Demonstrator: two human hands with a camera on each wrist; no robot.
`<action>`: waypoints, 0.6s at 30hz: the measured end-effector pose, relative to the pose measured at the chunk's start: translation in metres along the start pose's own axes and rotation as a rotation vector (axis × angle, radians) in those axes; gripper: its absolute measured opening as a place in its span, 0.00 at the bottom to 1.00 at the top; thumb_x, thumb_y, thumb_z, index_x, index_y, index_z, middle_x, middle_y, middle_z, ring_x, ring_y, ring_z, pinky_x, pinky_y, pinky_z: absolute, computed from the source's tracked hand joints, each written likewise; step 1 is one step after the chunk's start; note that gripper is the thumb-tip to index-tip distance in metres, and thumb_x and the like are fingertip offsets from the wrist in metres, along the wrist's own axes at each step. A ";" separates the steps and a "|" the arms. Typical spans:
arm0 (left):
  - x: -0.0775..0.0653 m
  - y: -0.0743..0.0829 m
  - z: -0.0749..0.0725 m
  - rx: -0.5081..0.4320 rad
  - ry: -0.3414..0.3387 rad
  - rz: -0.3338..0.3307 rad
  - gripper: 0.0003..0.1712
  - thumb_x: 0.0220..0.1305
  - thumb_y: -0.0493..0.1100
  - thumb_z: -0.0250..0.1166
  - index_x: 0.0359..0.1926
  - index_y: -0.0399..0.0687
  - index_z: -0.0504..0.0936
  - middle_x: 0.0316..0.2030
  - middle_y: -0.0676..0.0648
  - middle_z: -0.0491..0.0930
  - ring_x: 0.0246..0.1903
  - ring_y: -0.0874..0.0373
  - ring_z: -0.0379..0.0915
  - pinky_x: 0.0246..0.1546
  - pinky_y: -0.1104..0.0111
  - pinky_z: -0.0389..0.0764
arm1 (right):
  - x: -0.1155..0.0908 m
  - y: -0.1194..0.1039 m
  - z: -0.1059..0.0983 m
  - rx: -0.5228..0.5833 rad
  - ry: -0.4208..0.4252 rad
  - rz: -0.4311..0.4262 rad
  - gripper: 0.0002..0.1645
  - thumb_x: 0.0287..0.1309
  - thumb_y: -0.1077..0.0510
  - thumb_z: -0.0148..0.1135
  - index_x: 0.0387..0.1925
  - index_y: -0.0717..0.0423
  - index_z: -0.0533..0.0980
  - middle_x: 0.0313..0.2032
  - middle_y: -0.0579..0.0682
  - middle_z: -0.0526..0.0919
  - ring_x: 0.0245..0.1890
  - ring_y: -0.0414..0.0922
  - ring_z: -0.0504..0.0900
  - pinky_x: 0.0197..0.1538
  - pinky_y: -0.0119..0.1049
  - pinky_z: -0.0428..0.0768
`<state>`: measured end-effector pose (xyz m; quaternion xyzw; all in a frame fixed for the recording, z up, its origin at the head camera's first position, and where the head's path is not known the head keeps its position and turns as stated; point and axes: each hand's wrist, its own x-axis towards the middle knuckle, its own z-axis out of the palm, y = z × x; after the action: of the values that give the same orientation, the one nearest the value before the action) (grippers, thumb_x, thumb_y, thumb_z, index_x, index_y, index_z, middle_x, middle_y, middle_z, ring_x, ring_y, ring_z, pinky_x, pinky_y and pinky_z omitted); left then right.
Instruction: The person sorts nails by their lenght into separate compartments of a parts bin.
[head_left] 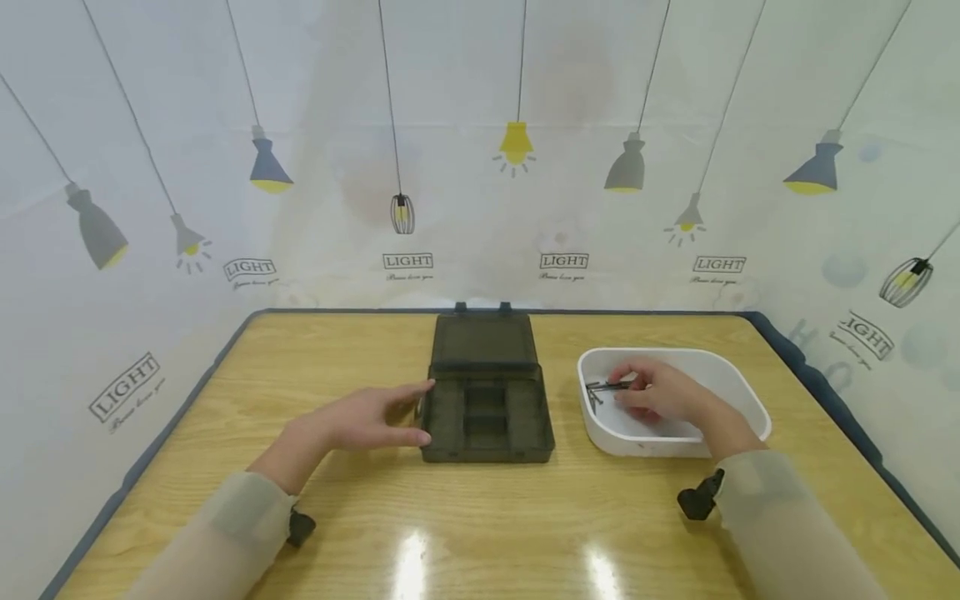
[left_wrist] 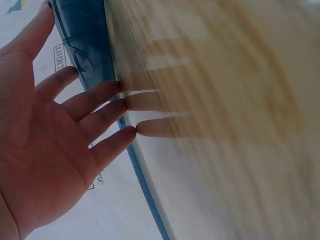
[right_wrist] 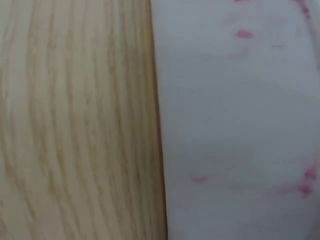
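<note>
A dark translucent plastic case (head_left: 447, 417) lies on the table with its lid (head_left: 483, 340) raised at the back; dividers split its inside into compartments. My left hand (head_left: 371, 417) is spread at the case's left side, thumb and index fingertip at its edge. In the left wrist view the fingers of that hand (left_wrist: 55, 135) are extended, fingertips close to the tabletop. My right hand (head_left: 663, 392) reaches into a white tub (head_left: 731, 387), its thumb and fingers pinching a thin dark screw (head_left: 617, 385). Several similar screws (head_left: 595, 398) lie at the tub's left end.
Wood-grain tabletop (head_left: 495, 517) spreads around the case and tub. A patterned white sheet (head_left: 480, 183) hangs behind and along both sides, with a dark blue border at the table's edge. Pink marks dot the tub's outer wall (right_wrist: 235, 115) in the right wrist view.
</note>
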<state>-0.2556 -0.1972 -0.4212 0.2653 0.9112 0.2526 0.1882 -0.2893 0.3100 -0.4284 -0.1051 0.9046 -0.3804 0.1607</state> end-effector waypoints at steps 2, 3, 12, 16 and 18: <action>0.000 -0.001 0.000 -0.004 0.003 0.002 0.56 0.71 0.75 0.68 0.89 0.64 0.55 0.83 0.42 0.64 0.82 0.41 0.64 0.82 0.43 0.63 | 0.002 0.002 0.002 0.008 0.001 0.012 0.21 0.74 0.55 0.72 0.63 0.56 0.79 0.34 0.53 0.81 0.30 0.46 0.81 0.34 0.39 0.82; 0.000 -0.001 0.000 -0.003 0.004 0.004 0.56 0.71 0.75 0.68 0.89 0.64 0.55 0.83 0.42 0.65 0.82 0.41 0.64 0.82 0.43 0.63 | 0.003 0.003 0.004 0.011 0.001 0.020 0.22 0.74 0.55 0.72 0.63 0.56 0.79 0.32 0.53 0.82 0.29 0.46 0.81 0.33 0.39 0.81; 0.000 0.002 0.000 -0.007 -0.002 0.003 0.56 0.70 0.75 0.68 0.89 0.64 0.55 0.84 0.44 0.64 0.82 0.41 0.64 0.81 0.43 0.65 | 0.005 0.003 0.011 0.007 0.049 0.115 0.16 0.76 0.55 0.70 0.60 0.53 0.80 0.31 0.52 0.79 0.25 0.45 0.81 0.30 0.38 0.81; 0.000 0.001 -0.001 -0.009 0.009 -0.002 0.56 0.70 0.74 0.69 0.89 0.64 0.56 0.83 0.43 0.65 0.81 0.41 0.66 0.80 0.44 0.67 | 0.005 0.000 0.012 -0.012 0.065 0.122 0.12 0.77 0.55 0.69 0.55 0.54 0.80 0.31 0.51 0.79 0.25 0.45 0.81 0.30 0.39 0.82; 0.001 0.001 -0.001 -0.012 0.012 -0.003 0.57 0.70 0.74 0.70 0.89 0.64 0.56 0.83 0.43 0.65 0.81 0.41 0.66 0.79 0.44 0.67 | 0.006 -0.001 0.013 -0.019 0.070 0.119 0.11 0.77 0.55 0.69 0.53 0.54 0.80 0.30 0.51 0.78 0.25 0.44 0.80 0.30 0.39 0.82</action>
<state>-0.2566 -0.1963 -0.4204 0.2615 0.9112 0.2593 0.1846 -0.2902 0.2991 -0.4374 -0.0394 0.9180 -0.3648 0.1504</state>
